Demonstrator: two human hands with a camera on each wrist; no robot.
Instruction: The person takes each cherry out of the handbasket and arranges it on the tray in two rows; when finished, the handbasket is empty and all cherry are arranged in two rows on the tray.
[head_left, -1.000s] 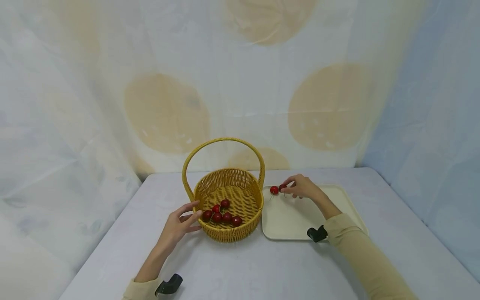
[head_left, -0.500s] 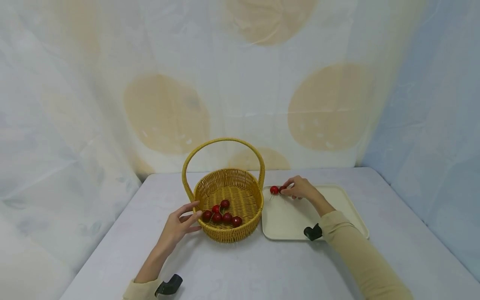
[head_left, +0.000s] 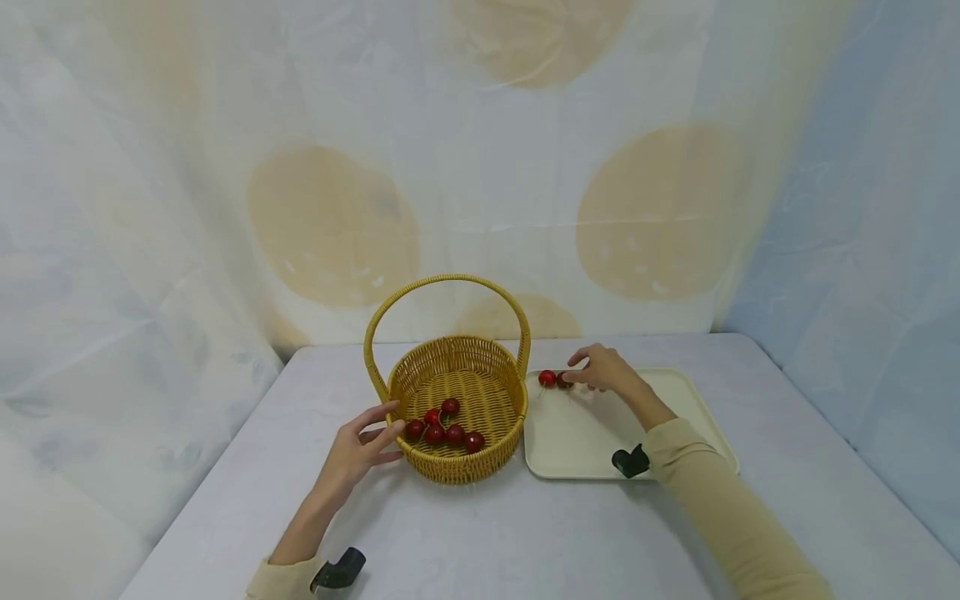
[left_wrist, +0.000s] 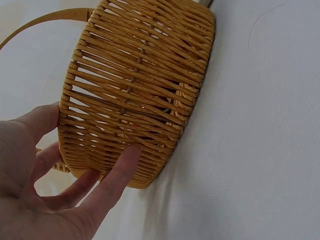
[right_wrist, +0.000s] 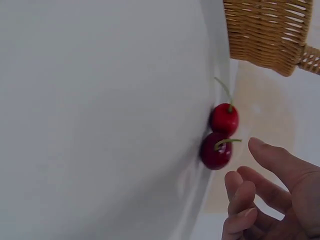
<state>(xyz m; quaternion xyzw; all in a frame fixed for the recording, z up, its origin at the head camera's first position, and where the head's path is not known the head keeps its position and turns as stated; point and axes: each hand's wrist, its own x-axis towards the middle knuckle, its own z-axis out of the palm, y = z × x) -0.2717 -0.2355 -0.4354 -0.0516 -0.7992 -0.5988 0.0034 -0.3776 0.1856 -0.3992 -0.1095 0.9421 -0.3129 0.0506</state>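
Observation:
My left hand (head_left: 358,446) holds the near left side of a yellow wicker basket (head_left: 513,437). In the left wrist view, one digit reaches the rim while other fingers (left_wrist: 117,175) lie against the outer weave. Several dark red cherries (head_left: 454,434) lie together inside the basket, at its near side. My right hand (head_left: 607,371) is over the far left part of a cream tray (head_left: 577,450), thumb and fingers apart. Beside its fingertips, a dark cherry (right_wrist: 216,152) touches a brighter red cherry (right_wrist: 225,119); both have green stems and sit by the tray's edge.
The basket's tall arched handle (head_left: 447,277) rises above its bowl. The tray stands close to the basket's right side on a white-covered table (head_left: 480,542). A pale patterned curtain (head_left: 480,208) hangs behind the table and along both sides.
My right hand's thumb and index finger have spread apart at the dark cherry, and the hand has risen slightly. The left hand and basket stay as they were.

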